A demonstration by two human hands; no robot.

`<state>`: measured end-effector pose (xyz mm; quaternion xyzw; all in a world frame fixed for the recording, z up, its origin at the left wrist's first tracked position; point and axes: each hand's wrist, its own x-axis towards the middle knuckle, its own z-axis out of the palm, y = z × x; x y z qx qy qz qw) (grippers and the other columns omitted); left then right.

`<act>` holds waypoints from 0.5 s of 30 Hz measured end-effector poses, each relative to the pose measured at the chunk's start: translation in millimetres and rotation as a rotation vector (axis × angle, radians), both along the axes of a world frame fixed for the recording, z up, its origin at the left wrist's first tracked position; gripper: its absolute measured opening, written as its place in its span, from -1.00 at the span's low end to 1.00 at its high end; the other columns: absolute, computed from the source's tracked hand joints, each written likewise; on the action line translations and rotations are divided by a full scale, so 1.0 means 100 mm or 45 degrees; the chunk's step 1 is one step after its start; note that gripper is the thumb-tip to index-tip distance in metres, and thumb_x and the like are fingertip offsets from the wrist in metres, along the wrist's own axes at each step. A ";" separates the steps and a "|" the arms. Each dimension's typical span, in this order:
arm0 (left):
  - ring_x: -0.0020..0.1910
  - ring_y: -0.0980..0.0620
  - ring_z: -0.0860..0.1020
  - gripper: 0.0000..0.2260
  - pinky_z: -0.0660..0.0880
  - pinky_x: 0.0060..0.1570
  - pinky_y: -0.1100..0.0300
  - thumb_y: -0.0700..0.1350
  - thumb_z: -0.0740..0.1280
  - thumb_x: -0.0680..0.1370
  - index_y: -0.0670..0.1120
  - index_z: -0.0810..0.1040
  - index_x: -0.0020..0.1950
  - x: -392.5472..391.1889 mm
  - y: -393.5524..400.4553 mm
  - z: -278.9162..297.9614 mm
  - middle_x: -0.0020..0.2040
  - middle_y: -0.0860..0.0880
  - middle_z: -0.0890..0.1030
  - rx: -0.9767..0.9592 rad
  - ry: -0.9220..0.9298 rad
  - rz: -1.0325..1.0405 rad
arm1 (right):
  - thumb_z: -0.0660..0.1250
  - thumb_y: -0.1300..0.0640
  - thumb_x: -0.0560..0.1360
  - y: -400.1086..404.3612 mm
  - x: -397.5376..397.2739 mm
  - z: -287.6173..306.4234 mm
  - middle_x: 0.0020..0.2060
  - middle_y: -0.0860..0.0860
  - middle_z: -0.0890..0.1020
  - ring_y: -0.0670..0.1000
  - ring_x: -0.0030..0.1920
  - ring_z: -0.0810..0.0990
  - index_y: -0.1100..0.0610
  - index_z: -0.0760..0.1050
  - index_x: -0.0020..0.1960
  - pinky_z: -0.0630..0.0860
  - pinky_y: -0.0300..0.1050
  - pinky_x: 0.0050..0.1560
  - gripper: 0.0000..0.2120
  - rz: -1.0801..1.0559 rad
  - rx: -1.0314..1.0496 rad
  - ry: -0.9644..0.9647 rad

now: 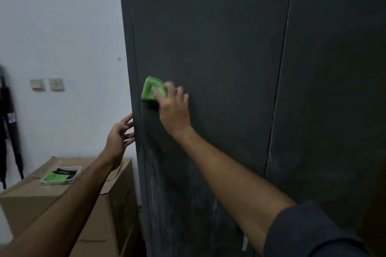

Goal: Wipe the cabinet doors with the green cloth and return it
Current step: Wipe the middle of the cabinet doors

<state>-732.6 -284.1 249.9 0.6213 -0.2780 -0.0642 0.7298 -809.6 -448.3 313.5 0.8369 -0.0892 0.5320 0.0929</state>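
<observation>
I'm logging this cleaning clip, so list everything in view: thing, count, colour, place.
cabinet doors: two, dark grey, shut, filling the right
green cloth: one, folded, pressed on the left door
cardboard boxes: stacked, brown, lower left
tray: one, pale, on the top box, holding green and black items
wall switches: two, beige, on the white wall
umbrella: black, far left
left hand: open, at the cabinet's left edge
right hand: on the cloth
</observation>
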 end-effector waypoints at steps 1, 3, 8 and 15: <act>0.32 -0.19 0.55 -0.46 0.42 0.45 -0.16 -0.14 -0.07 0.66 -0.01 0.44 0.58 0.00 0.01 0.01 0.48 -0.11 0.54 -0.031 0.042 -0.023 | 0.25 0.23 0.51 0.05 0.01 -0.22 0.33 0.16 0.42 0.23 0.14 0.46 -0.02 0.46 0.45 0.45 0.20 0.10 -0.48 0.049 -0.159 0.165; 0.35 -0.21 0.54 -0.46 0.42 0.43 -0.16 -0.09 -0.09 0.67 -0.02 0.46 0.56 0.01 0.04 0.02 0.48 -0.12 0.54 -0.077 0.106 -0.061 | 0.37 0.16 0.50 0.06 -0.06 -0.65 0.36 0.13 0.41 0.20 0.21 0.45 -0.06 0.46 0.43 0.45 0.21 0.16 -0.49 0.157 -0.581 0.550; 0.38 -0.28 0.52 -0.46 0.46 0.36 -0.13 -0.03 -0.08 0.66 -0.05 0.52 0.51 0.05 0.04 0.04 0.43 -0.12 0.58 -0.127 0.179 -0.068 | 0.29 0.21 0.48 0.06 0.10 0.03 0.29 0.13 0.48 0.19 0.12 0.44 -0.06 0.53 0.36 0.45 0.15 0.07 -0.53 0.041 -0.334 0.249; 0.25 -0.26 0.57 -0.44 0.48 0.30 -0.17 0.05 -0.07 0.68 -0.16 0.56 0.42 0.19 0.10 0.02 0.41 -0.21 0.58 -0.216 0.303 -0.131 | 0.31 0.13 0.57 0.21 0.04 -0.46 0.44 0.12 0.34 0.22 0.30 0.39 -0.06 0.40 0.48 0.45 0.24 0.26 -0.51 0.108 -0.591 0.556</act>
